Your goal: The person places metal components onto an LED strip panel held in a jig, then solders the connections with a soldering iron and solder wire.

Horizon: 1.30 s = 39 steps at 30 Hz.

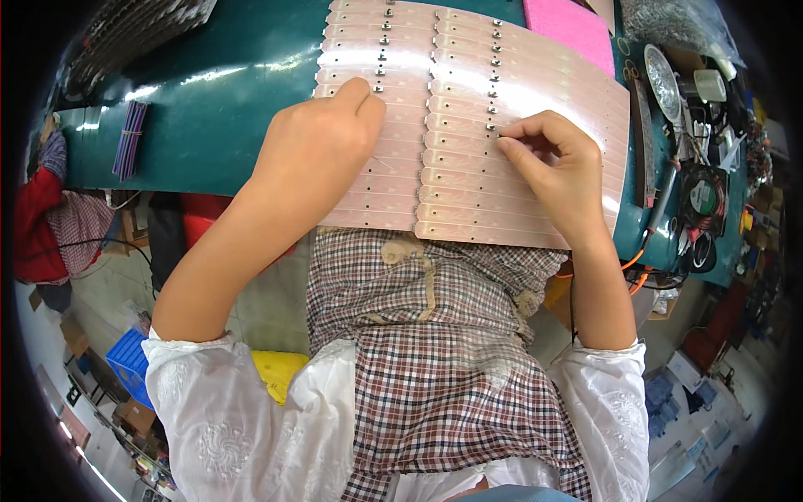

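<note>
Two scallop-edged panels of pale pink strips, left panel (393,171) and right panel (468,201), are laid side by side on the green desk (209,159), their near edges set at the apron (468,335), presumably so that every row is kept within reach. Small metal parts (492,110) are seated along the upper rows; in the lower rows only dark holes are seen. The right hand (500,139) is held narrow, thumb and index finger nearly together beside the lowest part of its column, a pose judged suited to fine placement; whether anything is pinched cannot be told. The left hand (355,92) is curled over the left panel; its fingertips are hidden, so its contents cannot be told. A banded purple bundle (130,142) is set well apart, apparently out of the way.
</note>
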Tool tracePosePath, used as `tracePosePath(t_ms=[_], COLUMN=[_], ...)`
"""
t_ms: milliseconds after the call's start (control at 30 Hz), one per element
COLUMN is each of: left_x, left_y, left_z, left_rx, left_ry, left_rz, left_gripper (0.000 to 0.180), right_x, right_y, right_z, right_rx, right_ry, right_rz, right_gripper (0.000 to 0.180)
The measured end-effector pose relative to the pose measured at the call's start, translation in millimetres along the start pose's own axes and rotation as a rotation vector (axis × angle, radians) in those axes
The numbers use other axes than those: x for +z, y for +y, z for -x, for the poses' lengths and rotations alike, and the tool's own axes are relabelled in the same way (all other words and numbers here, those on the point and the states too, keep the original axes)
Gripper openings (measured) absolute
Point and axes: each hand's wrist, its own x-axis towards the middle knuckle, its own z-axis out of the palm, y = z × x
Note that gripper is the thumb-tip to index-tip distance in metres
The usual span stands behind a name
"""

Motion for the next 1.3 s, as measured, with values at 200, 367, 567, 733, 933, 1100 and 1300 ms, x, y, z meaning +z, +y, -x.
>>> tracePosePath(t_ms=[200, 367, 567, 733, 933, 1100, 1300], left_x=[4.6, 3.4, -9.9, -26.2, -29.5, -16.0, 32.7], left_y=[-2.7, -8.9, -19.8, -30.9, -45.8, -53.9, -58.5], left_z=[6.0, 7.3, 5.9, -0.9, -28.3, -85.0, -162.4], left_rx=[-0.021, -0.096, -0.139, -0.154, -0.097, -0.084, -0.068], left_ry=[0.093, 0.156, 0.188, 0.228, 0.275, 0.222, 0.239], left_rz=[0.099, 0.413, 0.454, 0.416, 0.382, 0.356, 0.313], left_gripper=[0.011, 0.012, 0.012, 0.011, 0.013, 0.014, 0.017], right_x=[3.6, 5.9, 6.5, 6.1, 11.1, 13.1, 10.0], right_y=[-3.9, -2.1, -2.5, -1.9, 2.8, 9.5, 4.0], right_z=[0.4, 0.1, -0.2, 0.8, 3.1, 2.2, 7.7], right_rx=[-0.050, -0.060, -0.074, -0.088, -0.228, -0.444, -0.405], right_ry=[-0.029, -0.014, -0.012, -0.025, 0.014, 0.056, 0.056], right_rz=[0.064, 0.066, 0.084, 0.103, 0.151, 0.296, 0.293], right_gripper=[0.007, 0.008, 0.008, 0.006, 0.007, 0.013, 0.012])
